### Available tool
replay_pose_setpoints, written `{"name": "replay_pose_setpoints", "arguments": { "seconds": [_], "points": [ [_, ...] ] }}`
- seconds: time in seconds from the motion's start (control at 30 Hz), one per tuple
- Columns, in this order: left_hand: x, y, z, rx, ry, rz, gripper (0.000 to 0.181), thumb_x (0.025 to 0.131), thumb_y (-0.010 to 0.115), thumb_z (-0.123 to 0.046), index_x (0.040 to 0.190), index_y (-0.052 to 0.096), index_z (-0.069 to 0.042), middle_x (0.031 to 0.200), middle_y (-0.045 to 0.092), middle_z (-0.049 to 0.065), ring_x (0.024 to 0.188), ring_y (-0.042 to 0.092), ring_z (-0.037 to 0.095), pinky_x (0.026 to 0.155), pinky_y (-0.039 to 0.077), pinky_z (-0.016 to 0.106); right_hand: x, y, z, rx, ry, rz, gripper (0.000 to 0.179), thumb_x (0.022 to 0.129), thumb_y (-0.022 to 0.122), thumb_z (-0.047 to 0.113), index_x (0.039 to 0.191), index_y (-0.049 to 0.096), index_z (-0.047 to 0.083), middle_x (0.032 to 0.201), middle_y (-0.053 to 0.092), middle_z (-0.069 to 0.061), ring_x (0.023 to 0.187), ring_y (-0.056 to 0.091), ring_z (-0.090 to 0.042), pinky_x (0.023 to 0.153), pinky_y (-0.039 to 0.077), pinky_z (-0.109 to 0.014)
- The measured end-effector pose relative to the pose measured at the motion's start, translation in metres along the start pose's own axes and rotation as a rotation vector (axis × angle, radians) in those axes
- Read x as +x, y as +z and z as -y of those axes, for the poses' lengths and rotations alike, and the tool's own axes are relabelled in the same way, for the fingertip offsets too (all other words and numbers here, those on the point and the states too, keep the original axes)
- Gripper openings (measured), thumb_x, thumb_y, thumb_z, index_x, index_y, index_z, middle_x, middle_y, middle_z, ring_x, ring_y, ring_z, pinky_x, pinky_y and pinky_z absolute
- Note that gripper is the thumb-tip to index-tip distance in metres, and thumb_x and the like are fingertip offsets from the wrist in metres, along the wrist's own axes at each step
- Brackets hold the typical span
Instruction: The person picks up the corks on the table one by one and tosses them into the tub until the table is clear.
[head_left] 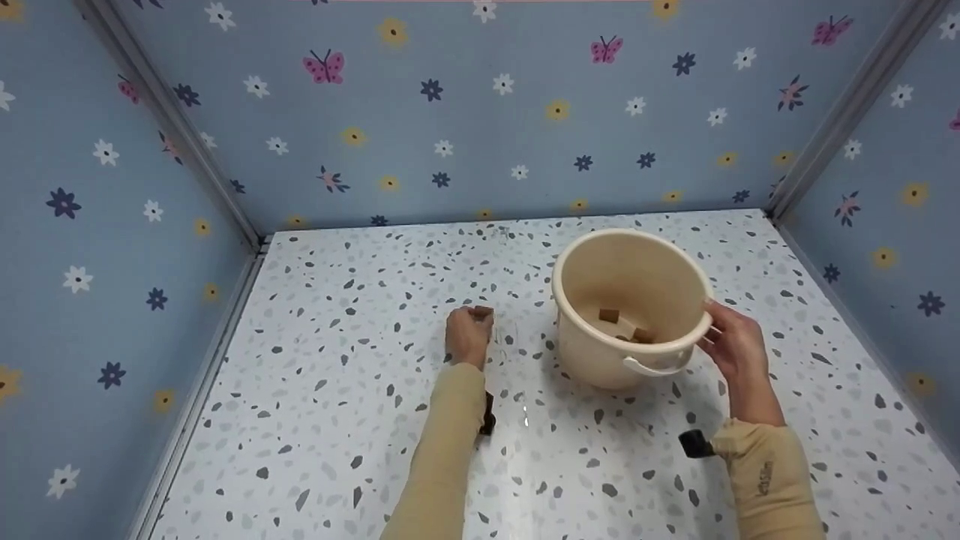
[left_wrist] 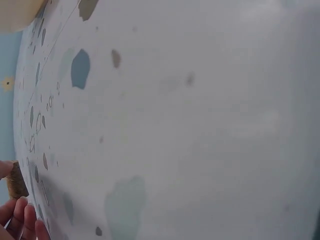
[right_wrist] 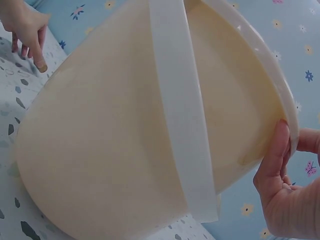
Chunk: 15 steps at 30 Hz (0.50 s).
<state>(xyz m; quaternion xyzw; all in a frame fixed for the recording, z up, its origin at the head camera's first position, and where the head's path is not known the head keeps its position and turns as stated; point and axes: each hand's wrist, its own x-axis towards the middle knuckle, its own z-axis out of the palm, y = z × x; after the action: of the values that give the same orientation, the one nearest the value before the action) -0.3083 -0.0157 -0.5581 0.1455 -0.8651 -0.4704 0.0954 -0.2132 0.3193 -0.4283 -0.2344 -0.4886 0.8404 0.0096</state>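
Note:
A cream plastic bucket (head_left: 592,360) with a pale handle (head_left: 651,369) is at the right of the speckled table. My right hand (head_left: 739,345) grips its rim on the right side, as the right wrist view also shows, with thumb and fingers (right_wrist: 274,162) on either face of the rim. Inside the bucket lie a brown cork (head_left: 609,315) and another cork (head_left: 643,336), near its bottom. Left of the bucket, my left hand (head_left: 468,337) is low over the tabletop. Its thumb and fingertips pinch a small brown cork (left_wrist: 17,181) in the left wrist view.
The white table (head_left: 337,420) has grey speckles and a few faint scribbled lines near the left hand. Blue flowered panels (head_left: 480,112) wall in its back and both sides, with grey metal posts (head_left: 180,127) at the corners.

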Motion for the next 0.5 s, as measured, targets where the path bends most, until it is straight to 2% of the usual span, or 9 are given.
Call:
{"name": "replay_pose_setpoints", "arguments": {
  "seconds": [0.13,0.2,0.37,0.5],
  "points": [
    [0.001,-0.002,-0.003,-0.043,-0.033,0.013,0.004,0.079,0.066,-0.022,0.078,0.067,-0.018,0.068,0.061,-0.003,0.054,0.055,0.01,0.051,0.042,0.027,0.001,0.0,0.0,0.003,-0.012,0.015,0.007,0.081,0.064,0.01,0.076,0.066,0.005,0.072,0.061,-0.005,0.066,0.06,-0.015,0.062,0.05,-0.028],
    [0.0,-0.002,-0.006,-0.056,-0.029,0.011,0.004,0.079,0.066,-0.023,0.079,0.066,-0.019,0.07,0.061,-0.003,0.054,0.054,0.011,0.049,0.041,0.027,0.001,0.0,0.0,0.003,-0.02,0.017,0.007,0.081,0.064,0.01,0.076,0.067,0.004,0.072,0.061,-0.005,0.066,0.06,-0.015,0.062,0.05,-0.028],
    [-0.002,-0.001,-0.016,-0.089,0.056,-0.029,0.006,0.078,0.067,-0.022,0.081,0.069,-0.017,0.085,0.059,0.005,0.07,0.05,0.014,0.059,0.039,0.029,0.001,0.0,-0.002,0.001,-0.042,0.029,0.009,0.081,0.065,0.011,0.075,0.067,0.004,0.07,0.061,-0.005,0.065,0.059,-0.015,0.059,0.05,-0.027],
    [-0.003,0.001,-0.025,-0.116,0.133,-0.063,0.006,0.077,0.068,-0.02,0.08,0.07,-0.016,0.084,0.059,0.008,0.072,0.048,0.015,0.062,0.037,0.03,0.0,0.0,-0.003,0.002,-0.057,0.04,0.01,0.081,0.064,0.01,0.073,0.067,0.005,0.069,0.061,-0.005,0.064,0.059,-0.015,0.057,0.049,-0.026]
  ]
}}
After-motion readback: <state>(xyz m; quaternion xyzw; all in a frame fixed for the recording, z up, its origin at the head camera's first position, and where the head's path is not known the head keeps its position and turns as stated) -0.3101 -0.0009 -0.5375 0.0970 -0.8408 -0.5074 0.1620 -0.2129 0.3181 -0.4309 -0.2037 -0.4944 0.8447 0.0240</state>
